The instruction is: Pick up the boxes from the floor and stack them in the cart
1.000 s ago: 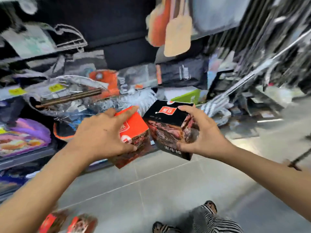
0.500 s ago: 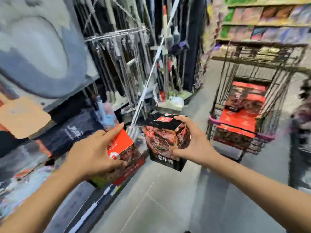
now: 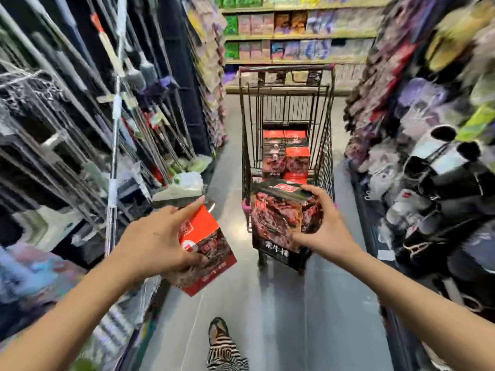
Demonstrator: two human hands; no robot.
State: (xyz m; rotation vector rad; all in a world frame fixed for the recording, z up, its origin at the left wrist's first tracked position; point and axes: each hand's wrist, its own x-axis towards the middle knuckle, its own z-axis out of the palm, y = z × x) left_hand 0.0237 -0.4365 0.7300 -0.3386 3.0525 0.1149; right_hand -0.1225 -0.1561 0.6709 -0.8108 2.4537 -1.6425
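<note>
I carry two boxes at chest height in a shop aisle. My left hand (image 3: 158,236) grips a red-topped box (image 3: 207,250), thumb under it and forefinger along its top edge. My right hand (image 3: 325,231) grips a black-topped box (image 3: 278,218) with a meat picture, held upright in front of the cart's near end. The wire cart (image 3: 328,145) stands straight ahead in the aisle. Inside it lie several red and dark boxes (image 3: 288,156), stacked toward the near end.
Mops and broom handles (image 3: 115,124) lean out from the left shelving. Hanging goods and dark bags (image 3: 439,183) crowd the right side. A stocked shelf (image 3: 294,36) closes the aisle behind the cart. My striped trouser leg and sandal (image 3: 219,341) show on the grey floor.
My view has swung right from the left shelving to face down the aisle. The cart now stands straight ahead and closer. Both hands keep hold of their boxes.
</note>
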